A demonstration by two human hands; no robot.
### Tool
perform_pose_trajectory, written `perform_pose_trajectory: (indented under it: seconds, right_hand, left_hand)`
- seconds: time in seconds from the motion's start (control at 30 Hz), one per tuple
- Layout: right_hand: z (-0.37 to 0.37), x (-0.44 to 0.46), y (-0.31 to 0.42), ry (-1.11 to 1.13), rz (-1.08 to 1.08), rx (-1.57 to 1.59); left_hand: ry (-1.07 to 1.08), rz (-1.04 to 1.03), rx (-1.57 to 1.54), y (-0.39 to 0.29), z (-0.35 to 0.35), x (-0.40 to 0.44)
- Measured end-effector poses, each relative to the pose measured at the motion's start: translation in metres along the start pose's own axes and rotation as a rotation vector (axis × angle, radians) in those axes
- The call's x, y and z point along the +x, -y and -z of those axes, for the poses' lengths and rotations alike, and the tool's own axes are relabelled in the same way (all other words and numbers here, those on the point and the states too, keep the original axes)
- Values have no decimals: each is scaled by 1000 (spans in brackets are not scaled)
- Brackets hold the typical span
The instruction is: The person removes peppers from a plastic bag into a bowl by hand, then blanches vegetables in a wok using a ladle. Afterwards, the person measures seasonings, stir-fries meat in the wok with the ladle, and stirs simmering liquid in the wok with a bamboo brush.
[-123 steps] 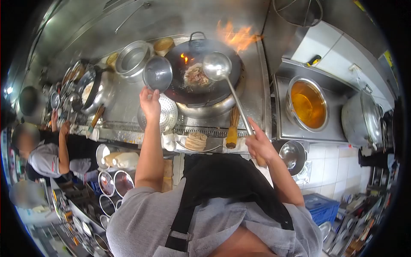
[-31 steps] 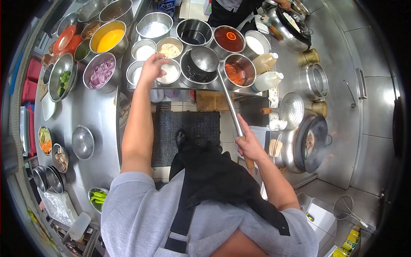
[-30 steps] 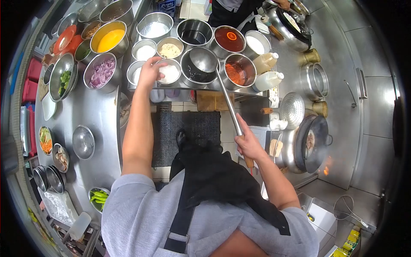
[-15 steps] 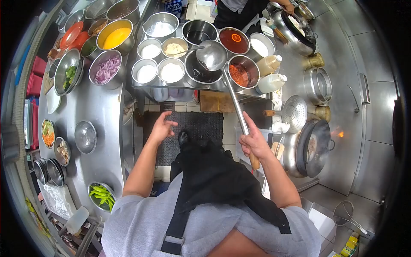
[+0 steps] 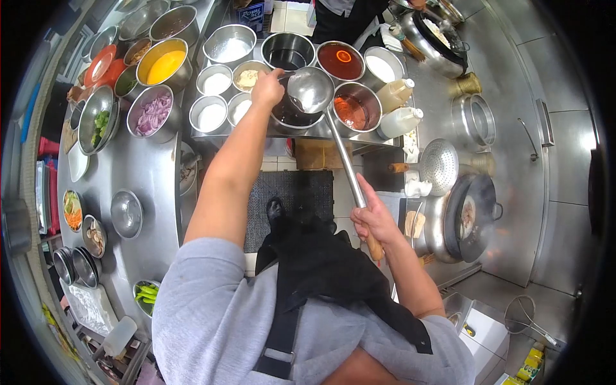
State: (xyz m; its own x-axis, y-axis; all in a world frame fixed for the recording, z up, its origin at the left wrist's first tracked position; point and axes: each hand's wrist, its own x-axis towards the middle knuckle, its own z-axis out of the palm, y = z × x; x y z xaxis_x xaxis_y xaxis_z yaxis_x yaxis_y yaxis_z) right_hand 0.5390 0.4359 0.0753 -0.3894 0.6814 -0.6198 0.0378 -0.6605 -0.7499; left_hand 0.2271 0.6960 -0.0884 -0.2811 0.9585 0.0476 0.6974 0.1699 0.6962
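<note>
My left grip [image 5: 268,88] has just come up from where it hung, fingers loose, above the floor mat [image 5: 314,192], and it is now closed on the handle of a small spoon [image 5: 289,74] beside the tan paste [image 5: 248,78]. Half a second ago that spoon lay across the pot of paste with no fingers on it; now only a dark bit of handle pokes out past my fist, and its other end is hidden behind my knuckles. My right grip [image 5: 375,224] has hardly changed: it stays wrapped around the wooden end of the long ladle [image 5: 312,90], whose bowl hangs over the back of the near pot [image 5: 296,127], just beside my left fist (whether anything lies in that bowl I cannot make out through the shine). The white powder [image 5: 210,117] and the red paste [image 5: 348,114] sit in their own pots on the same table [image 5: 366,140]. What this means, as I judge it, is that both my grips are now busy at the seasoning pots, spoon and ladle near each other, while the wok [image 5: 484,215], well apart on my right, holds its food with neither grip at it.
</note>
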Motion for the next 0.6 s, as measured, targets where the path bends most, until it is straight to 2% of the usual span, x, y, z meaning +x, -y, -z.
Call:
perform_pose_trajectory:
  seconds: [0.03, 0.13, 0.17, 0.2, 0.27, 0.3, 0.33, 0.37, 0.4, 0.47, 0.6]
  right_hand:
    - [-2, -3, 2, -3, 1, 4]
    - [0, -11, 5, -12, 2, -9]
    - [-1, -14, 9, -16, 7, 2]
    - [-1, -19, 14, -10, -1, 23]
    - [-1, -30, 20, -11, -9, 56]
    - [0, -35, 24, 12, 6, 85]
    - [2, -39, 27, 38, 22, 112]
    - [6, -43, 29, 74, 47, 146]
    - [6, -45, 27, 76, 48, 146]
    - [8, -46, 23, 133, 58, 346]
    - [5, -25, 18, 48, 15, 151]
  left_hand:
    - [66, -2, 98, -3, -5, 9]
    - [141, -62, 134, 1, -3, 29]
    - [93, -155, 46, 15, -6, 40]
    - [40, -208, 14, 3, 23, 31]
    - [-128, -166, -170, 31, 43, 39]
    - [-77, 7, -346, 48, 57, 43]
    - [-105, 94, -540, 56, 73, 37]
    - [-193, 135, -565, 67, 83, 34]
    - [-213, 257, -682, 74, 91, 28]
    - [-224, 460, -720, 95, 93, 14]
    - [-28, 518, -927, 101, 97, -32]
